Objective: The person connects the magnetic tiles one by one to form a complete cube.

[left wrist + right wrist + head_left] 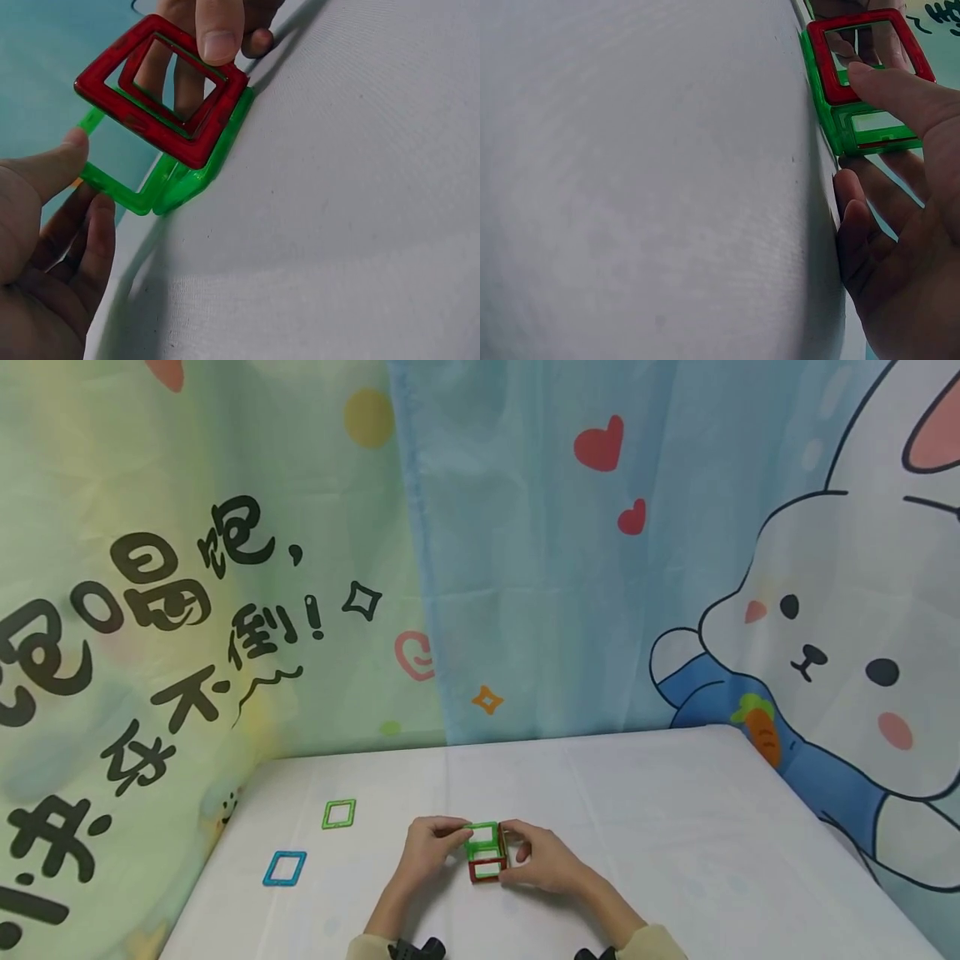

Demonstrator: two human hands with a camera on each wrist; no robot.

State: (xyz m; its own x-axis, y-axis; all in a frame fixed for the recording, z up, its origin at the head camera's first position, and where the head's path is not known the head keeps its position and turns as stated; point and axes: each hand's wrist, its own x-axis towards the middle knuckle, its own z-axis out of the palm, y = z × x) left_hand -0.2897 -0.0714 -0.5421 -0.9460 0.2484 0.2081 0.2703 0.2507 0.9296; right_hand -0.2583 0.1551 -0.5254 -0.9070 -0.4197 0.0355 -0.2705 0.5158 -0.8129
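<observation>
Near the table's front middle, both hands work on a small cluster of joined magnetic tiles, hollow square frames in see-through green and red. My left hand [426,853] pinches a green magnetic tile [120,192] at its edge, thumb on one side and fingers on the other. From the right, my right hand [553,862] grips the cluster, its thumb pressed on a red magnetic tile [135,124] standing at the near side. Another green tile [206,171] lies at the base, close along the white cloth. A second red edge [503,842] shows at the cluster's right, partly behind the fingers.
To the left, a loose green tile [326,815] and a blue tile [282,882] lie flat and apart on the white table [675,827]. Printed curtains [525,610] hang behind the table and along its left side.
</observation>
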